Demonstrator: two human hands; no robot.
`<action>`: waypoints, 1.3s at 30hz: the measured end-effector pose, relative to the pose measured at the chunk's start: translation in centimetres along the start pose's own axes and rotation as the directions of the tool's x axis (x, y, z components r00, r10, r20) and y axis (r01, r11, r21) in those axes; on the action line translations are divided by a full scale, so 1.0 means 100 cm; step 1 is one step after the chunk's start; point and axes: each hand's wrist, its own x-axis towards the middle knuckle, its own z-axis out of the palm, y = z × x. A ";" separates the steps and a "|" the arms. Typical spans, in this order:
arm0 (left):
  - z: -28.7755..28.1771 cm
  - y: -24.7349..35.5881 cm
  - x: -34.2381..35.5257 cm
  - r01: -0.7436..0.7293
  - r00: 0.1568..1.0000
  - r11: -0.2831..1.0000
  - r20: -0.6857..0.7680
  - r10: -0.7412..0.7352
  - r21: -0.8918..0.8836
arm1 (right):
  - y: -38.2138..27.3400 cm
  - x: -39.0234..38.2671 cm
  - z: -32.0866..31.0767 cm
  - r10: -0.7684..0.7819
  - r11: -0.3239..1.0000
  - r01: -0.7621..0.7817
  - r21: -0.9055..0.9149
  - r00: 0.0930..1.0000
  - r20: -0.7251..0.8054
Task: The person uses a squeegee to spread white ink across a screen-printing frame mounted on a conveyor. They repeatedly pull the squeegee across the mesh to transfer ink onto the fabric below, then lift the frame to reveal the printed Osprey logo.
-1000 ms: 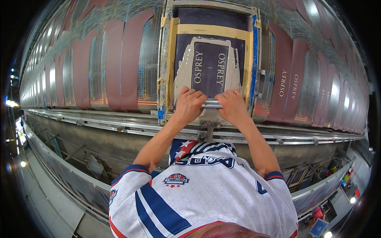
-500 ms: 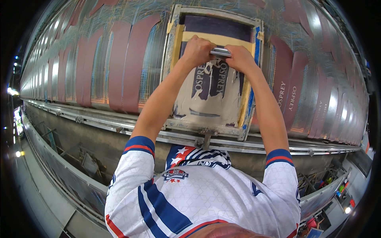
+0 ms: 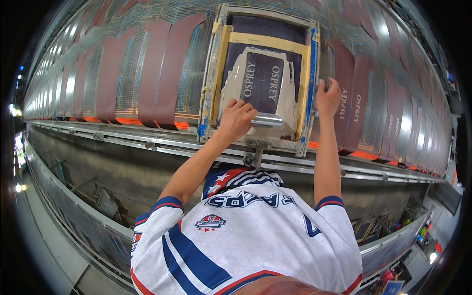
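Observation:
My left hand grips a metal squeegee at the lower end of a screen-printing frame. The screen has dark mesh, yellow tape and pale ink around two columns of light lettering. My right hand is off the squeegee, just outside the frame's right edge beside a metal fitting it partly hides. Its fingers are curled but apart, with nothing visible between them.
Long rows of maroon cut panels lie on the gridded print table on both sides, some printed at right. A metal rail runs along the near edge. A walkway and shelving lie below, beside my body.
Both hands pushed the squeegee to the frame's far part, then it came back to the near end. My right hand has let go and moved rightward.

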 end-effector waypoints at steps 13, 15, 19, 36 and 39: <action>-0.044 -0.016 -0.014 0.048 0.997 0.999 -0.053 -0.049 -0.021 | -0.023 0.019 -0.005 0.046 0.963 -0.061 0.261 0.997 0.061; -0.067 -0.037 -0.029 0.063 0.997 0.998 -0.037 -0.062 0.025 | -0.056 -0.005 0.015 -0.026 0.947 0.032 0.321 0.999 -0.024; -0.135 -0.148 -0.087 0.060 0.998 0.998 -0.027 -0.059 0.025 | -0.172 -0.061 0.096 -0.039 0.905 0.061 0.421 0.997 -0.060; -0.153 -0.219 -0.166 -0.041 0.997 0.994 -0.055 0.047 0.097 | -0.240 -0.081 0.126 0.050 0.960 -0.105 0.260 0.977 0.209; -0.154 -0.259 -0.102 -0.075 0.990 0.988 -0.111 0.090 0.132 | -0.248 -0.072 0.113 0.196 0.971 -0.233 0.042 0.890 0.412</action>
